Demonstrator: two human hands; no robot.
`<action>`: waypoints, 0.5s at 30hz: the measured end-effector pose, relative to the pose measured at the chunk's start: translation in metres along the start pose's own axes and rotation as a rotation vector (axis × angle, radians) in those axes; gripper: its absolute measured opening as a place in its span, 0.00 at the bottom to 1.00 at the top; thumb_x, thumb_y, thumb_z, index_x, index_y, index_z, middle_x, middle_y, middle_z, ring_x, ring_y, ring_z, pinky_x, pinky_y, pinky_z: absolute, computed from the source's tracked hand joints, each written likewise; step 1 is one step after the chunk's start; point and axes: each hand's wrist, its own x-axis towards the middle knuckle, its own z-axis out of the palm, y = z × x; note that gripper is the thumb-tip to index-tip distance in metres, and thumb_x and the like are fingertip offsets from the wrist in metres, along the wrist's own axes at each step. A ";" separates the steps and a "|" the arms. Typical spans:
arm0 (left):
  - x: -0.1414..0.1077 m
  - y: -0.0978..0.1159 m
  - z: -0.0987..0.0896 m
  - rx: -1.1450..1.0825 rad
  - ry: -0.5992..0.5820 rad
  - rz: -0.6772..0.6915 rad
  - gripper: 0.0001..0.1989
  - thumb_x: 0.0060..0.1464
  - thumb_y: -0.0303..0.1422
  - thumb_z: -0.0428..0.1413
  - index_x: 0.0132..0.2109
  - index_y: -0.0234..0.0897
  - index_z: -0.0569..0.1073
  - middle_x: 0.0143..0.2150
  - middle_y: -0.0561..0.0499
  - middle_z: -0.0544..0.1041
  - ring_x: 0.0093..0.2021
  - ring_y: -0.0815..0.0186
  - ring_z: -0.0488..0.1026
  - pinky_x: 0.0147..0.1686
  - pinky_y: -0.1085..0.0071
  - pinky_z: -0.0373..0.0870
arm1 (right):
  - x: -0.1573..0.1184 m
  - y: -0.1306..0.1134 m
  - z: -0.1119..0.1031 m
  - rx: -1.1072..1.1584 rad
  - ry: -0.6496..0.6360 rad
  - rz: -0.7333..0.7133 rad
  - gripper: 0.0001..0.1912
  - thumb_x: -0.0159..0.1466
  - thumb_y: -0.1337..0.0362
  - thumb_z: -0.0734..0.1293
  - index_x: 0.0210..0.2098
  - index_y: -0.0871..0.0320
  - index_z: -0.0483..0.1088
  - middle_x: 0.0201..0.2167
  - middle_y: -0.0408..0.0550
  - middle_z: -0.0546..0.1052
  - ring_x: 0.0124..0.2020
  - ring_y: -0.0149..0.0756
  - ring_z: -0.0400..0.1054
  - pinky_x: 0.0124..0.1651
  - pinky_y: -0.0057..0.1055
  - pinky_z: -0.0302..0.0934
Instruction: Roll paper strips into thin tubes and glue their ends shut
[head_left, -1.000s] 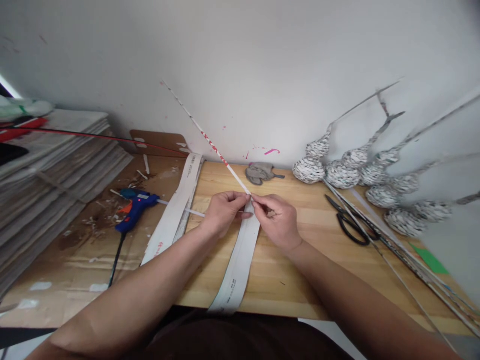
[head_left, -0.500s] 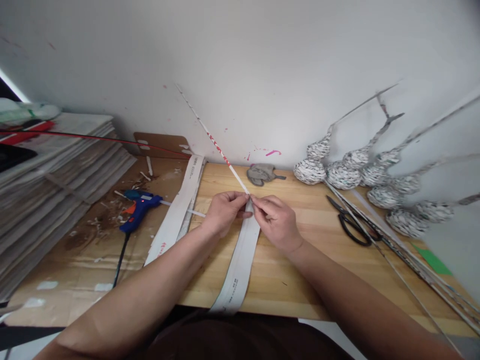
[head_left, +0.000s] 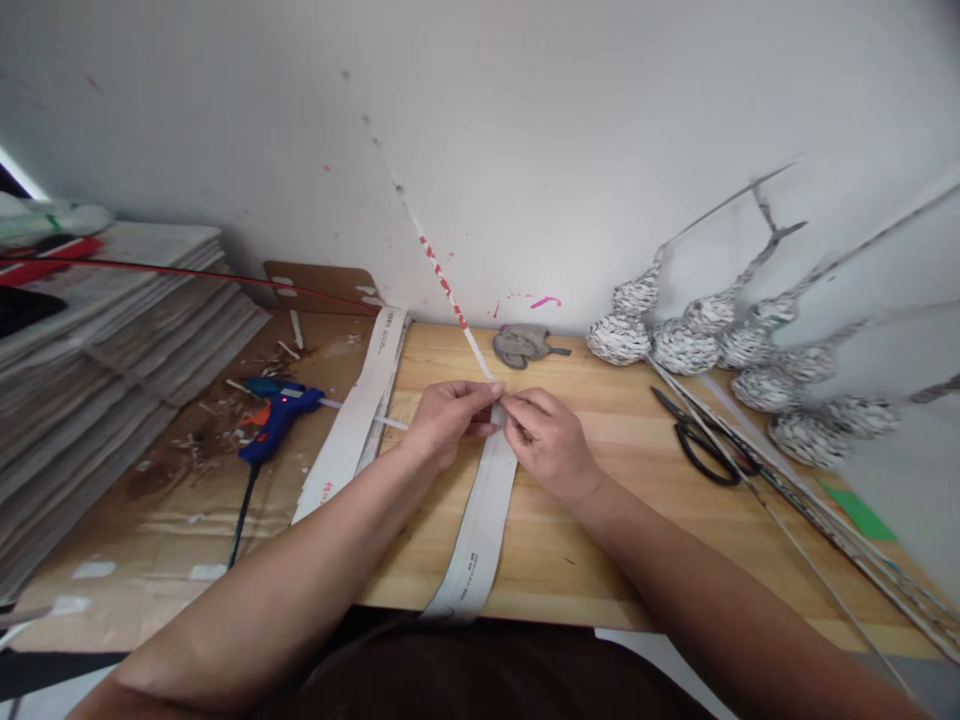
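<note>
Between my fingertips a strip of printed white paper (head_left: 474, 545) narrows into a thin rolled paper stick (head_left: 445, 283) with red marks. The stick slants up and left toward the wall, its far end blurred. My left hand (head_left: 454, 418) pinches the rolled part between thumb and fingers. Close against it, my right hand (head_left: 550, 440) pinches the paper where the flat strip turns into the roll. The strip's lower end runs toward me and over the table's front edge. Exactly how the paper lies under the fingertips is hidden.
To the left are a blue glue gun (head_left: 281, 415), stacked newspapers (head_left: 112, 400) and more paper strips (head_left: 352, 420). A grey cloth (head_left: 521, 346) lies by the wall. On the right are black scissors (head_left: 705, 450), paper sticks (head_left: 840, 530) and several woven paper gourds (head_left: 619, 339).
The stick's far end has swung upward and blurred, so the stick stands steeper. Both hands stay almost in place, still pinching the paper.
</note>
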 end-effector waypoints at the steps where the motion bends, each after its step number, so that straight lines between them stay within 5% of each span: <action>1: 0.000 -0.001 0.000 0.001 0.021 0.007 0.19 0.37 0.41 0.68 0.30 0.29 0.77 0.25 0.50 0.73 0.24 0.74 0.68 0.22 0.79 0.67 | 0.000 0.000 0.001 0.002 0.001 -0.011 0.18 0.61 0.74 0.60 0.49 0.58 0.72 0.38 0.52 0.74 0.41 0.38 0.70 0.45 0.34 0.68; 15: 0.002 -0.004 0.004 0.038 0.097 0.093 0.19 0.34 0.41 0.68 0.28 0.31 0.74 0.23 0.54 0.72 0.22 0.75 0.66 0.20 0.79 0.63 | 0.003 -0.004 -0.001 0.065 0.038 0.138 0.14 0.60 0.74 0.62 0.44 0.58 0.70 0.33 0.48 0.75 0.33 0.34 0.70 0.39 0.31 0.67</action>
